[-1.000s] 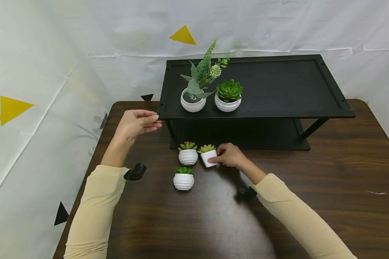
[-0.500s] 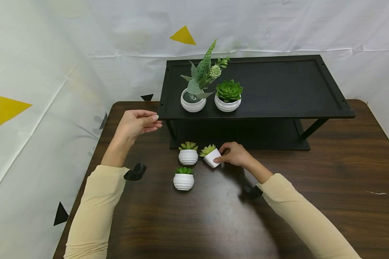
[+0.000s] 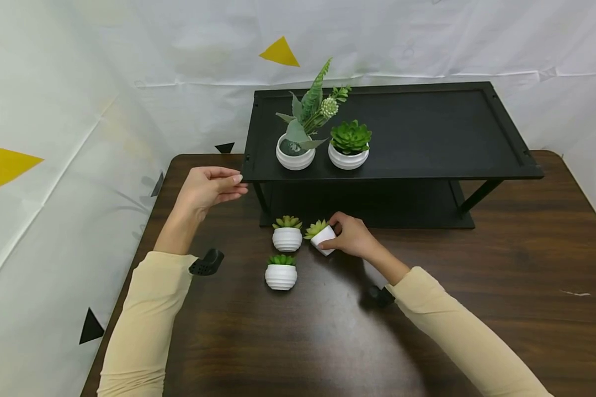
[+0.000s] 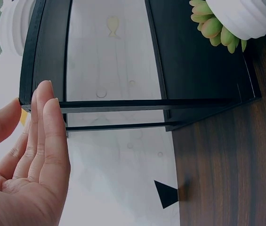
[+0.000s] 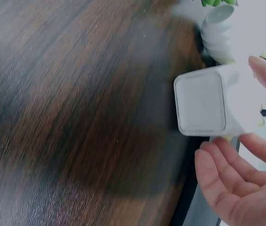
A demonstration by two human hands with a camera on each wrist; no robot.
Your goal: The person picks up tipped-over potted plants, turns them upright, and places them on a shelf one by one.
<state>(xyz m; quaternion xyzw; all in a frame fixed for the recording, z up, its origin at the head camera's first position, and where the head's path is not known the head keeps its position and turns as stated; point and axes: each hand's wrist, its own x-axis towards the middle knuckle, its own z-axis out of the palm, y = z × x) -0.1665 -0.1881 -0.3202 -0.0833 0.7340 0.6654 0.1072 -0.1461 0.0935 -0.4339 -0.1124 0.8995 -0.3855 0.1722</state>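
Note:
My right hand [image 3: 354, 238] pinches a small potted succulent [image 3: 323, 240] by its square white pot, thumb on one side and fingers on the other. The pot tilts with its plant toward the left, and its square base [image 5: 201, 103] faces the right wrist camera. At the front left corner of the black two-tier shelf [image 3: 427, 132], my left hand [image 3: 201, 190] pinches the upper board's edge between thumb and fingers. Just left of the held pot stands a succulent in a ribbed white pot [image 3: 287, 239]. A second ribbed pot with a green succulent [image 3: 281, 276] stands nearer me.
On the shelf's upper board stand a leafy plant in a white pot [image 3: 296, 159] and a green succulent in a white bowl [image 3: 348, 159]. Shelf and pots are on a dark wooden table [image 3: 288, 342]. White sheeting [image 3: 402, 38] hangs behind and at the left.
The right hand has tilted the square pot over to the left, shifting it slightly right and then back left. My left hand has stayed at the shelf corner.

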